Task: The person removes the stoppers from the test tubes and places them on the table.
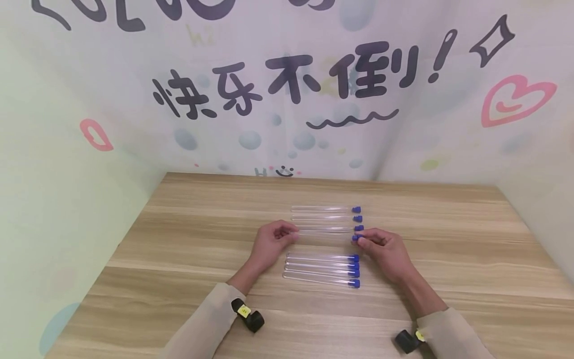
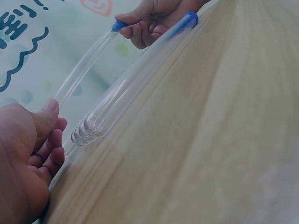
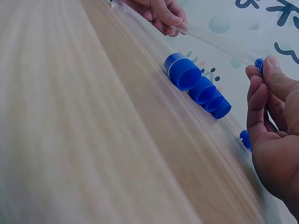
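A clear test tube (image 2: 86, 65) is held up off the table between both hands. Its rounded end is pinched by thumb and fingers of my left hand (image 1: 271, 242). At the other end, my right hand (image 1: 387, 253) pinches a blue cap (image 3: 259, 65) that meets the tube's mouth; how deep it sits cannot be told. Nearer me lie several test tubes (image 1: 320, 267) side by side with blue caps on. Beyond the hands, 3 uncapped tubes (image 1: 319, 209) lie in a row, each with a loose blue cap (image 1: 356, 209) just right of its mouth.
The wood-grain table (image 1: 179, 259) reaches a white printed cloth (image 1: 251, 149) at its back edge. A small black camera is strapped to each wrist, over light sleeves (image 1: 204, 319).
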{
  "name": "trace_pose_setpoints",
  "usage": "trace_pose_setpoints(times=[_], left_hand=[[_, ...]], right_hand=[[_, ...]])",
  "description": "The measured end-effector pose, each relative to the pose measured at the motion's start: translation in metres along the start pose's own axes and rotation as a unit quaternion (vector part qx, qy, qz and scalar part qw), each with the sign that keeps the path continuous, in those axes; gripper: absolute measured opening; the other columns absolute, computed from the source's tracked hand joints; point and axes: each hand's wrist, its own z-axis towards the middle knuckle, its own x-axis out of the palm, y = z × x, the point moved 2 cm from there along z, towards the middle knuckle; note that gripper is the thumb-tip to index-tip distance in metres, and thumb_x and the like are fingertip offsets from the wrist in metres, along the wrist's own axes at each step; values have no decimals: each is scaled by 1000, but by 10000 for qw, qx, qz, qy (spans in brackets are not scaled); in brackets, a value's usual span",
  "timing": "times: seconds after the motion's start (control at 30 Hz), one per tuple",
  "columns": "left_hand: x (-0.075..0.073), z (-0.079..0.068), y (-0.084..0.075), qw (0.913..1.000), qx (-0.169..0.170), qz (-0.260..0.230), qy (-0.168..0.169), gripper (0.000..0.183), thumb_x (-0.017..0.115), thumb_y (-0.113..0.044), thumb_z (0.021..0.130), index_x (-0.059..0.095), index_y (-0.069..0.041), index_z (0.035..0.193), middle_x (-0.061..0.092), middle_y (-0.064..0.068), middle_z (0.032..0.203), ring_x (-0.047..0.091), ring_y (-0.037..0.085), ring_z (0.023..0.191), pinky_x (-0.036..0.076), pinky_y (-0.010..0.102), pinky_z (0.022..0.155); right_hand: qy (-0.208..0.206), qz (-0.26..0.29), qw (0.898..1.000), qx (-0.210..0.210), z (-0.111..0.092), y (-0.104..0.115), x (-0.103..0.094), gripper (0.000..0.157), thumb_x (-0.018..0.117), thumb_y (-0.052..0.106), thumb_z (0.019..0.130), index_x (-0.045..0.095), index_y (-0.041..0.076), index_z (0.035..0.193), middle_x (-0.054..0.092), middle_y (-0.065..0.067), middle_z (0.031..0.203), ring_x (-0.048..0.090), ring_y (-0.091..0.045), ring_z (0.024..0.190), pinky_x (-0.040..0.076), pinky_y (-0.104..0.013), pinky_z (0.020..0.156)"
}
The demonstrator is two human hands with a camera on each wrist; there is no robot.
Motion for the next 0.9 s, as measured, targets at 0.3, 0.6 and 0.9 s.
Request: trace_pose_setpoints(times=[0.3, 0.6, 0.9], left_hand=[[0, 0, -1, 10000, -11, 23, 17, 12, 74, -15, 84, 71, -11, 95, 68, -3, 87, 61, 13, 75, 49, 26, 68], [1, 0, -2, 10000, 0, 10, 8, 12, 75, -12, 82, 72, -11, 94, 68, -3, 85, 60, 14, 73, 48, 25, 65], [1, 0, -2, 9999, 113, 62, 78, 10, 75, -12, 83, 73, -14, 92, 67, -6, 81, 57, 14, 69, 46, 24, 61]], right_hand=[[45, 78, 10000, 44, 1, -2, -1, 27, 62, 11, 94, 62, -10, 110, 71, -4, 99, 67, -13, 93, 51, -27, 82], [-410, -432, 9982, 102, 1, -4, -3, 32, 68, 24, 90, 66, -1, 109, 71, -6, 99, 67, -15, 92, 51, -25, 81], [-685, -657, 9954, 110, 3, -3, -3, 33, 70, 26, 88, 68, -1, 108, 72, -6, 96, 68, -15, 90, 51, -24, 78]])
